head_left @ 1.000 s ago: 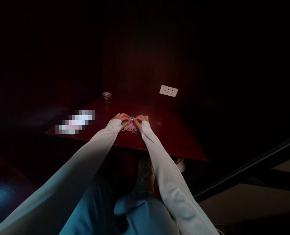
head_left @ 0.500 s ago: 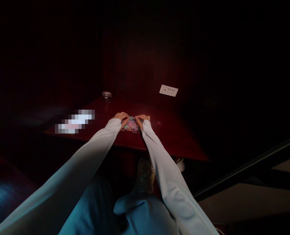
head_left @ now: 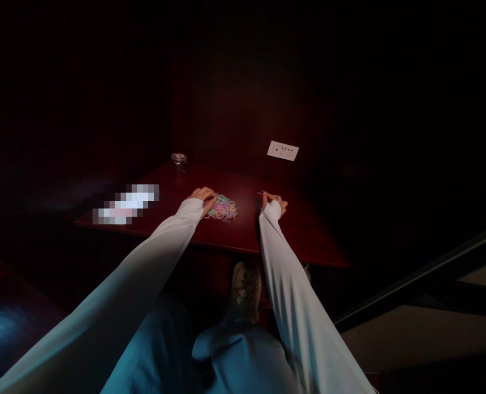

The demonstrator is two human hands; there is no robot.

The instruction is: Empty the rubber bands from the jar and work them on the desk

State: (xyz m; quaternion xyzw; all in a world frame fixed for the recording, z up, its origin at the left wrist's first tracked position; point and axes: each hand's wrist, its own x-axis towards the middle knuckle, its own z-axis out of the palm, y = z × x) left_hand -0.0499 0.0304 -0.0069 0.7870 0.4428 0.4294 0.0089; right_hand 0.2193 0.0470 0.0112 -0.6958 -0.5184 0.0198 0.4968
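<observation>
A shoe [head_left: 246,290] is below the near edge of the tabletop [head_left: 243,235]. Colourful bands [head_left: 225,209] lie piled near that edge. The left hand [head_left: 202,196] bends beside them; the right hand [head_left: 275,201] curls well apart. I can't tell if either grips. A jar [head_left: 179,158] stands by the back left corner.

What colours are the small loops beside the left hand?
The small loops are mixed pastels, including pink, purple and green, best seen in the head view.

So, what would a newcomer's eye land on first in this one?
Probably the bright, pixelated patch at the left of the dark red table. Next, the pastel heap of small loops, with the left hand at its left edge and the right hand apart to its right. The white socket plate stands out on the wall behind.
</observation>
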